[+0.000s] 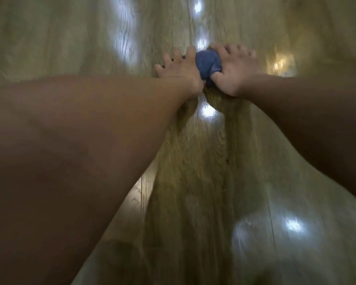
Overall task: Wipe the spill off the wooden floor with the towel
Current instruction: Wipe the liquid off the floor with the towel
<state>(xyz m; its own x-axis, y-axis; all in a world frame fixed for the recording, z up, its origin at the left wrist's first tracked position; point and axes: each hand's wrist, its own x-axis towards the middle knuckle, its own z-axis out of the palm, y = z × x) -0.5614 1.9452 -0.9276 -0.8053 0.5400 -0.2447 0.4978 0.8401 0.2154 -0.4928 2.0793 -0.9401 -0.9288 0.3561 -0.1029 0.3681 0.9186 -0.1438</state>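
**Both hands pressed on a bunched blue towel, far out on the floor**

The person leans forward over a wooden floor (70,38), both bare arms stretched out ahead. The towel (207,61) is dark blue and gathered into a small lump. It lies on the boards at the far end of the reach, just above the middle of the view, between the two hands.

The left hand (179,67) lies palm down on the towel's left side, fingers spread and fairly straight. A thin dark edge of cloth shows under the fingertips, and the hand's outer edge sits low against the floor. The right hand (235,73) covers the towel's right side, also palm down with fingers fanned out across the lump, its thumb alongside the cloth's near edge. Neither hand looks closed round the towel; both seem to press on it from above. The picture is blurred, so the exact grip of the thumbs is not clear. The hands sit close together, apart only by the strip of blue between them.

A dark shadow (193,182) runs along the boards from under the wrists toward the camera. White glare patches (208,112) dot the glossy planks, and a warm yellowish gleam (280,62) lies just right of the right hand. Any wet spot cannot be told apart from glare and shadow.
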